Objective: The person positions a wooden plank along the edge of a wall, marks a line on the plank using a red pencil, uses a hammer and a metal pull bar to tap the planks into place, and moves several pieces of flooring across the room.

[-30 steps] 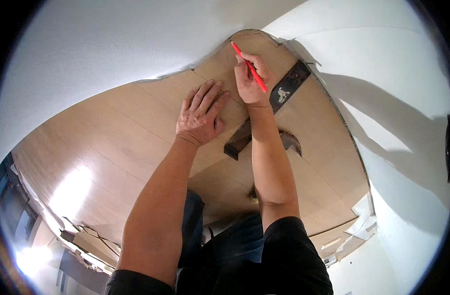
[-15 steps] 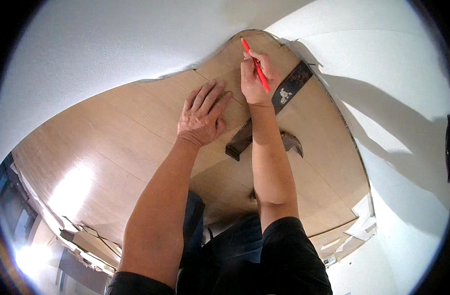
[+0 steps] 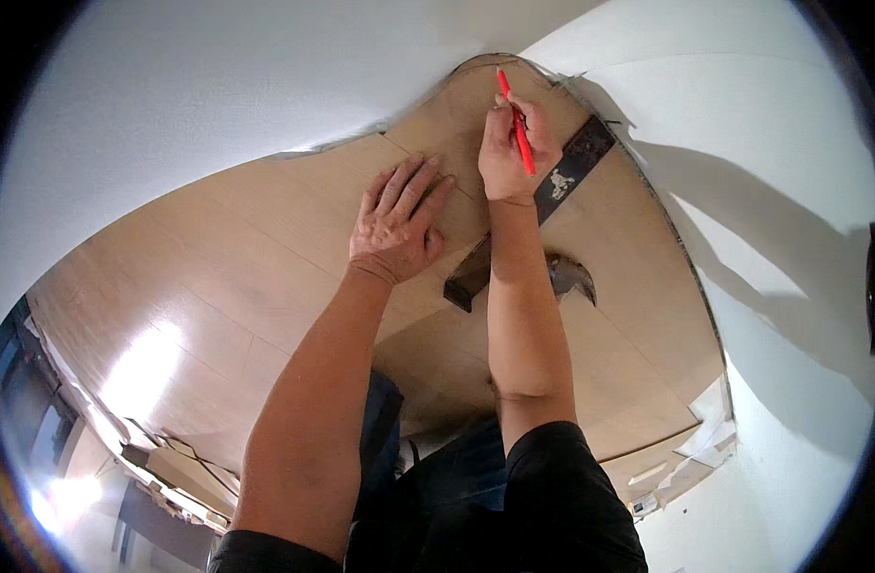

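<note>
My right hand (image 3: 516, 153) grips a red pencil (image 3: 522, 134), its tip touching or just above the wooden floor planks (image 3: 266, 239) near the far corner. My left hand (image 3: 397, 215) lies flat on the planks with its fingers spread, holding nothing. Beneath my right wrist a dark metal bar (image 3: 576, 170) with a bent near end and a pale worn patch lies slantwise on the floor. Beside my right forearm shows a claw-shaped dark metal head (image 3: 573, 277), likely a hammer's; my arm hides the rest of it.
A white wall (image 3: 218, 105) bounds the floor at the far left, and another wall (image 3: 781, 143) rises on the right, with a narrow gap along its foot. Board scraps (image 3: 184, 473) lie at the lower left, with torn pale pieces (image 3: 700, 444) at the lower right.
My right hand has moved a little to the right, carrying the pencil tip along the far end of the planks. The left hand remains flat in place.
</note>
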A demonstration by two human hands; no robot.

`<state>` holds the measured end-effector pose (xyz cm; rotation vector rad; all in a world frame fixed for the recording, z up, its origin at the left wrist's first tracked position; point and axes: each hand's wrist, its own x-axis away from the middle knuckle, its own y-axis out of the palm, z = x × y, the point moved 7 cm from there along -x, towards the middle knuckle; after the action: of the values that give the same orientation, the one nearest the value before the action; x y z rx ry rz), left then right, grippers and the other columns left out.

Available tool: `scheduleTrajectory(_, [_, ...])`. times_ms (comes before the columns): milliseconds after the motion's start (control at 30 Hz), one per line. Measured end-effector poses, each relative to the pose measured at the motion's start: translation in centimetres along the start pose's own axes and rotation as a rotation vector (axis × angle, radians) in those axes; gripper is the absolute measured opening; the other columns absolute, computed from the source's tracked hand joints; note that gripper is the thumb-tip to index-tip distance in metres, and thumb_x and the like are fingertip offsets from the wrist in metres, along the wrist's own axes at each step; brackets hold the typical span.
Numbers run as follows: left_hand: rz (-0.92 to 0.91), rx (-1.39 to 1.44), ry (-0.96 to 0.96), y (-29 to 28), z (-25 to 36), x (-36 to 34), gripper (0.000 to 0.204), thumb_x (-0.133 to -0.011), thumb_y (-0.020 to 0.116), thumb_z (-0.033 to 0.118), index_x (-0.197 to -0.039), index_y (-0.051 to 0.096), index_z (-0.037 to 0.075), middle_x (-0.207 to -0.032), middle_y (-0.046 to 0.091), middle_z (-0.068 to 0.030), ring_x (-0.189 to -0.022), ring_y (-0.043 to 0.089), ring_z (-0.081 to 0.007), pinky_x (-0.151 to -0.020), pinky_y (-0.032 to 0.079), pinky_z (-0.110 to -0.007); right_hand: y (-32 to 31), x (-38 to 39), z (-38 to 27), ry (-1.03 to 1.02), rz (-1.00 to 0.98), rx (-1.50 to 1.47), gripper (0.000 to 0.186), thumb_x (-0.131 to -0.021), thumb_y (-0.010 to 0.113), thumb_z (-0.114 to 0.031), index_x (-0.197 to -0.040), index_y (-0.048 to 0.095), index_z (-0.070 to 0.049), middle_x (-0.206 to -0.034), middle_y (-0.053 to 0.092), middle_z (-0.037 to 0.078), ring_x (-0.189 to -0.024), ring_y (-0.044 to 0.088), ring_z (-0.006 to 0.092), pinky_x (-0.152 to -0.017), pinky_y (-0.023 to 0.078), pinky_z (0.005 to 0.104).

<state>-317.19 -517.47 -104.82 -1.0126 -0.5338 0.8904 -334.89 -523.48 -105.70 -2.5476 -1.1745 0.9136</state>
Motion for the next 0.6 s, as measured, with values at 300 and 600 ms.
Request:
scheduleTrajectory(300, [-0.012,0.01,-0.005,0.0,0.0,-0.1,0.07,-0.071,0.062,0.016,-0.141,0.06,0.018,-0.157,0.047,-0.006,-0.146,0.042,-0.0267,-0.121,0.032,-0.048,-0.6,-0.6,-0.3,0.106,0.037,0.068,0.007,-0.089,0.069,0.0,-0.096,0.068,-0.001,-0.088,0.077,0.014,-0.076,0.075,0.02,-0.069,0.058,0.03])
scheduleTrajectory(600, [-0.013,0.005,-0.004,0.1,0.1,-0.2,0.069,-0.072,0.061,0.015,-0.142,0.059,0.019,-0.156,0.048,-0.0058,-0.146,0.043,-0.0264,-0.121,0.031,-0.049,-0.7,-0.5,0.2,0.122,0.09,0.074,0.007,-0.09,0.069,-0.002,-0.096,0.067,0.0,-0.087,0.076,0.014,-0.075,0.075,0.0227,-0.068,0.058,0.0307])
